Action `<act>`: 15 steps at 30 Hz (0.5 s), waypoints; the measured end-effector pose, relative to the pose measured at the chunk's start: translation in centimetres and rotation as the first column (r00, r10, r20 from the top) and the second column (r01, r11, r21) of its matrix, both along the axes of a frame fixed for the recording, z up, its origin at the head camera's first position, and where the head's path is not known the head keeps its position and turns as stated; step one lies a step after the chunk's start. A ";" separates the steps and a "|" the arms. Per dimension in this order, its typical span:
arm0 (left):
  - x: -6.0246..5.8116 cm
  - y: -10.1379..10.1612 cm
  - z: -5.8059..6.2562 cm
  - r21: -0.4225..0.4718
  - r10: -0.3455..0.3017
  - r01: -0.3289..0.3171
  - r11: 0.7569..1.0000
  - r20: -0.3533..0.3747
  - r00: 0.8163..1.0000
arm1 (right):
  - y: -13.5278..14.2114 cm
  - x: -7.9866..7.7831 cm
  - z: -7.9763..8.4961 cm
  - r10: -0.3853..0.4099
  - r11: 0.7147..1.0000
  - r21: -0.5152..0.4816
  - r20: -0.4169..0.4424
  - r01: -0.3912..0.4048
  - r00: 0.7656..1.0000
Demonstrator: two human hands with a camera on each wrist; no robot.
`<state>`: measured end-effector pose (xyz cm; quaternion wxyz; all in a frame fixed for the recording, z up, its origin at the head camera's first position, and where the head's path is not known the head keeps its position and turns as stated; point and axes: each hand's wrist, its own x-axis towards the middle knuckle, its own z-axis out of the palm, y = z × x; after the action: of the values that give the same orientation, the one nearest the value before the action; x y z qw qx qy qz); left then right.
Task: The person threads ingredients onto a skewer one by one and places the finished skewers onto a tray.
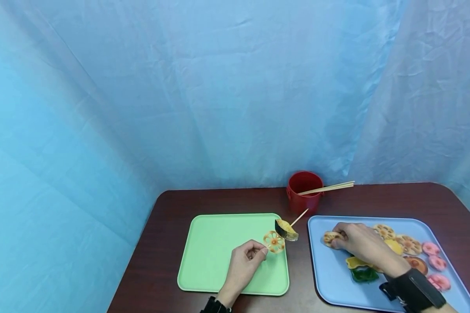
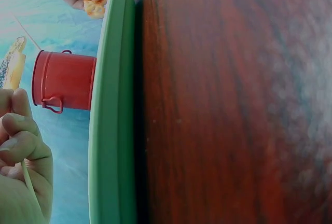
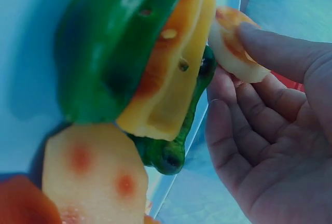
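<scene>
My left hand (image 1: pixel 246 263) grips a wooden skewer (image 1: pixel 299 216) over the green tray (image 1: pixel 211 256). Threaded on it are a lotus root slice (image 1: pixel 274 241) and, nearer the tip, a dark-rinded yellow wedge (image 1: pixel 287 230). In the left wrist view the skewer's lower end (image 2: pixel 27 178) runs out below the curled fingers. My right hand (image 1: pixel 360 243) pinches another lotus root slice (image 3: pixel 236 47) between thumb and fingers, over the left part of the blue tray (image 1: pixel 333 287). Close by it in the right wrist view are green pepper (image 3: pixel 111 47) and yellow pepper (image 3: pixel 171 99) pieces.
A red bucket (image 1: pixel 304 202) with several skewers (image 1: pixel 337 187) leaning out stands behind the trays. More lotus root slices (image 1: pixel 409 244), pink rings (image 1: pixel 431 248), a brown round piece (image 1: pixel 417 264) and a pale red-spotted slice (image 3: pixel 96 169) lie on the blue tray. A blue curtain (image 1: pixel 235 108) hangs behind the table.
</scene>
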<state>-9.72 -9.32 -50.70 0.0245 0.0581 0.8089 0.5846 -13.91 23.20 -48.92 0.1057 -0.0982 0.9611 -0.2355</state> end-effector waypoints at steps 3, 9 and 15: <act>0.3 0.2 1.2 0.003 0.003 -0.003 1.000 0.013 1.000 | 0.1 0.3 0.2 0.000 1.000 -0.030 -0.040 -0.001 0.999; 1.0 0.3 3.2 0.039 -0.009 0.009 0.999 -0.008 1.000 | 0.3 0.8 0.6 -0.053 0.987 -0.156 -0.044 0.046 0.998; 1.0 0.3 3.0 0.052 -0.020 0.020 0.998 -0.012 1.000 | 0.4 1.1 0.6 -0.163 0.907 -0.381 0.072 0.178 0.984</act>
<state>-8.77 -9.01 -47.65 0.0240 0.0702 0.7929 0.6048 -12.83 23.56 -48.32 0.0820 -0.0282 0.8986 -0.4300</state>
